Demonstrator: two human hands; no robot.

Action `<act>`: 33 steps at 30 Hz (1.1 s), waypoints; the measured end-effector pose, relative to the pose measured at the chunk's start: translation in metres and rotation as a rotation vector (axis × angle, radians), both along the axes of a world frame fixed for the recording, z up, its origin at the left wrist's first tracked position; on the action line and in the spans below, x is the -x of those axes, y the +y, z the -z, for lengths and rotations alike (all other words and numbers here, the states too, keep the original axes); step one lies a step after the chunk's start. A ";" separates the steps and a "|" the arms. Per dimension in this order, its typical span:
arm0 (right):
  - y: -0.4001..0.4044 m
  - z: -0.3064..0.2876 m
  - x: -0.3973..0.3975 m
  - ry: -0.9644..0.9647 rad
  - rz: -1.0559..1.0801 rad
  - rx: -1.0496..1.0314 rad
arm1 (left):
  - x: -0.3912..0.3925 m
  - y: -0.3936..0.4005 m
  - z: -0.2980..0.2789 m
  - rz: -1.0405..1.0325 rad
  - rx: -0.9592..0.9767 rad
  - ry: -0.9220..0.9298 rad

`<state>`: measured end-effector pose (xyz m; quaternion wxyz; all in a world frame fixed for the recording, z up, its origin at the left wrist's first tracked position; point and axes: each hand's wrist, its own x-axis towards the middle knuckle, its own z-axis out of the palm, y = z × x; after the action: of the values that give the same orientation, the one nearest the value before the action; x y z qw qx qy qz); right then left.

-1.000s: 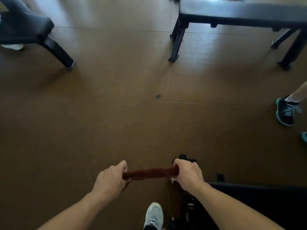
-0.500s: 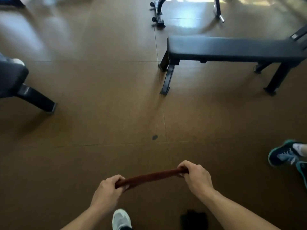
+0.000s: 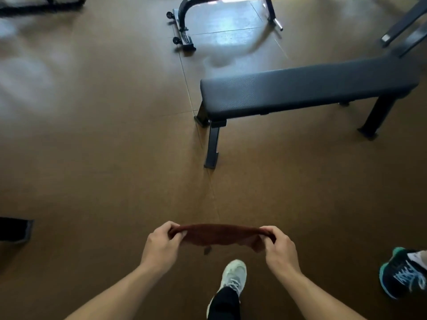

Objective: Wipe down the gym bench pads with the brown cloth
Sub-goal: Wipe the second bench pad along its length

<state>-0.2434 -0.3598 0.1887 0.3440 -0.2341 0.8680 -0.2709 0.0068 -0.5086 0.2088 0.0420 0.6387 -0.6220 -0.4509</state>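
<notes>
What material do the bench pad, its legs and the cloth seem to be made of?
Bench pad: probably vinyl or faux leather, matte black, with fine woven-looking grain.
Legs: likely painted metal, straight square black tubes.
Cloth: soft brown fabric, perhaps terry or microfibre; it sags.

Brown floor (image 3: 104,158), wheeled black frame (image 3: 184,31), teal-soled dark sneaker (image 3: 402,273)
</notes>
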 end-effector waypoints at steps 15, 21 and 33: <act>-0.380 -0.011 0.229 0.187 0.028 0.138 | 0.227 -0.301 0.039 -0.021 -0.080 0.018; -0.527 0.015 0.271 0.306 -0.080 0.123 | 0.283 -0.380 0.084 0.050 -0.222 -0.012; -0.690 0.071 0.266 0.301 -0.531 0.108 | 0.322 -0.449 0.116 0.069 -0.211 -0.214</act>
<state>-0.5092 -1.0496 0.1181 0.2573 -0.5083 0.8020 -0.1797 -0.3153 -0.9571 0.0923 -0.1074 0.6623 -0.5938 -0.4442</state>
